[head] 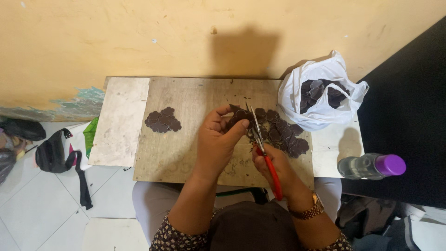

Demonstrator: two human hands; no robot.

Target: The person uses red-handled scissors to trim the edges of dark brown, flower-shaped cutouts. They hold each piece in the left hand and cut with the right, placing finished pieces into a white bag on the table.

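left hand point(218, 137): fingers clamping a small dark brown flower-shaped cutout point(239, 116), thumb pressing it from the near side, piece held up above the board.
right hand point(274, 169): fingers closing round the red handles of the red-handled metal scissors point(261, 144); blades pointing up and away, tips sitting just beside the left thumb, touching the cutout's edge.
step in hand: looks like trimming the outline of the held piece; blades appear nearly shut, exact gap hard to tell.
next move: likely calling for turning the piece between the left fingers so the blades are meeting the next lobe squarely, keeping the thumb out of the cut line.
loose pile point(283, 132): same dark flower shapes lying on the wooden board point(186, 153), just beyond the right fingers.
stacked pile point(162, 120): neater cluster, sitting well apart from the left fingers on their outer side.
white plastic bag point(320, 93): crumpled, open-mouthed, holding more dark pieces, past the loose pile.
clear plastic bottle with purple cap point(371, 166): lying on its side, outboard of the right wrist; label unreadable.
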